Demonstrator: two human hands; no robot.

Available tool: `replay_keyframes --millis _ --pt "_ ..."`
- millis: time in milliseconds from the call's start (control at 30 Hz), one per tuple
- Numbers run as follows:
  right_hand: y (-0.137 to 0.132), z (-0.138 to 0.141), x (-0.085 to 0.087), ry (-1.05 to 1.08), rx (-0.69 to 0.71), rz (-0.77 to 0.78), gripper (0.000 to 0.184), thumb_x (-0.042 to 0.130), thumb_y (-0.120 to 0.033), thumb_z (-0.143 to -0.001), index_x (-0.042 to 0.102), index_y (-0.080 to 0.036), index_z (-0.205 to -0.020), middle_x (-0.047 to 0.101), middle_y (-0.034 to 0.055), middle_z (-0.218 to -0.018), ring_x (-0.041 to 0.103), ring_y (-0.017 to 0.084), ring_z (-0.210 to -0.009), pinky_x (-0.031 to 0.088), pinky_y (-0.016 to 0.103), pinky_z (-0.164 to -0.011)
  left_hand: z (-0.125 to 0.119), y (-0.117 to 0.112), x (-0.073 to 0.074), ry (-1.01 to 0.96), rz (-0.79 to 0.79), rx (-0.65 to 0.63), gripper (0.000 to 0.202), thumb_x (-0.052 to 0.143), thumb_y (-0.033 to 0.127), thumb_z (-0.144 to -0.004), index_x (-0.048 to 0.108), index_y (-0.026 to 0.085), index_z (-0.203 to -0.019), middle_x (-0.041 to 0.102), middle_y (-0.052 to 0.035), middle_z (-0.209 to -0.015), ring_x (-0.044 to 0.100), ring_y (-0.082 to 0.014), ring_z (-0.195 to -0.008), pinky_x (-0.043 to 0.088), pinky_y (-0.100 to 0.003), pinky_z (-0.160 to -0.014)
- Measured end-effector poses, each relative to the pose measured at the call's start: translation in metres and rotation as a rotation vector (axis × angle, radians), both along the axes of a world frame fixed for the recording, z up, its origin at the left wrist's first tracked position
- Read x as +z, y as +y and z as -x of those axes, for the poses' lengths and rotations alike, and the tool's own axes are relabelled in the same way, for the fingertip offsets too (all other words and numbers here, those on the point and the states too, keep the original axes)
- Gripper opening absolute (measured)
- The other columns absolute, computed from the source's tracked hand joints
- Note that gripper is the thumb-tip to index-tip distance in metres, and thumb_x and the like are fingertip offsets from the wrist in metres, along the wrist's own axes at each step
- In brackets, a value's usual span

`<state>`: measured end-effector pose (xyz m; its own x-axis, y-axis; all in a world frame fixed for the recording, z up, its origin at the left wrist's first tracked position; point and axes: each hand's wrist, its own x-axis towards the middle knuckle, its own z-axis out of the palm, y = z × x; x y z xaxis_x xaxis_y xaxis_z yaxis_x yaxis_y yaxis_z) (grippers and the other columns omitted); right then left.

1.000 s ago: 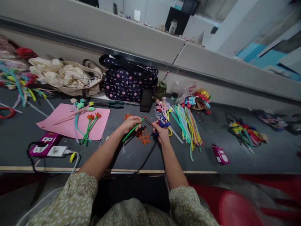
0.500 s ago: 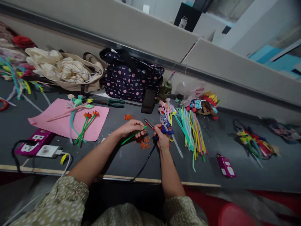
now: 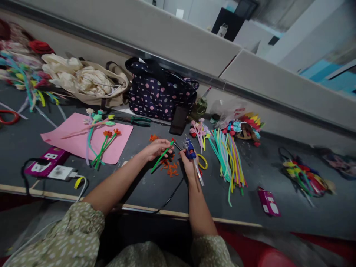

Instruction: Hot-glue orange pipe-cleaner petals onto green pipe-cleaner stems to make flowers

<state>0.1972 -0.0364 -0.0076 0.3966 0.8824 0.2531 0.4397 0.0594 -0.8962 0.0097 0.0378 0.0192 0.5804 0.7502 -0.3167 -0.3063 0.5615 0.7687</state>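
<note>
My left hand (image 3: 159, 149) pinches a green pipe-cleaner stem (image 3: 159, 162), which slants up to a small red-orange tip by the fingertips. Close on its right, my right hand (image 3: 187, 160) is closed around a blue glue gun (image 3: 190, 148), its grip mostly hidden by the fingers. A clear glue stick (image 3: 199, 174) pokes out of the gun's rear. Scissors with a yellow handle loop (image 3: 203, 161) seem to lie under the gun. Orange pipe-cleaner snippets (image 3: 170, 168) are scattered below the hands, with a small orange pile (image 3: 154, 138) behind them.
Two orange flowers (image 3: 108, 139) on green stems rest on pink paper (image 3: 122, 142) at left. Pliers (image 3: 140, 121), a phone (image 3: 178, 120) and a dotted bag (image 3: 161, 92) sit behind. Colourful pipe cleaners (image 3: 228, 155) lie right. A black cord (image 3: 171, 198) crosses the table's front edge.
The glue gun has turned in my right hand, its glue stick swinging left toward the wrist. The yellow scissors loop shows more. My left hand has tilted the green stem steeper.
</note>
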Motion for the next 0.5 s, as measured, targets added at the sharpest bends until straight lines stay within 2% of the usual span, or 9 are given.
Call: replay_keyframes --millis 100,200,500 --pt "0.000 0.005 -0.001 0.014 0.012 -0.064 0.023 0.065 -0.042 -0.083 0.063 -0.020 -0.087 0.066 -0.0003 -0.076 0.061 0.017 -0.068 0.049 0.029 -0.070 -0.006 -0.004 0.000 -0.043 0.025 -0.036 0.019 0.078 0.019 -0.074 0.062 0.013 -0.083 0.074 -0.0142 -0.102 0.073 -0.0201 -0.082 0.058 -0.025 -0.058" --pt "-0.003 0.009 0.000 -0.044 -0.004 -0.072 0.020 0.065 -0.040 -0.083 0.063 -0.020 -0.088 0.067 -0.0006 -0.077 0.060 0.016 -0.067 0.048 0.029 -0.068 -0.010 -0.007 0.000 -0.070 0.042 -0.043 0.019 0.078 0.018 -0.074 0.061 0.012 -0.081 0.074 -0.0159 -0.103 0.074 -0.0232 -0.088 0.060 -0.028 -0.063" --pt "-0.007 0.014 0.002 -0.014 -0.004 -0.115 0.017 0.066 -0.037 -0.085 0.063 -0.020 -0.088 0.067 -0.0013 -0.077 0.061 0.015 -0.067 0.048 0.028 -0.070 -0.010 -0.008 -0.001 -0.077 0.041 -0.064 0.022 0.080 0.019 -0.073 0.061 0.012 -0.081 0.075 -0.0166 -0.102 0.074 -0.0238 -0.088 0.060 -0.028 -0.064"
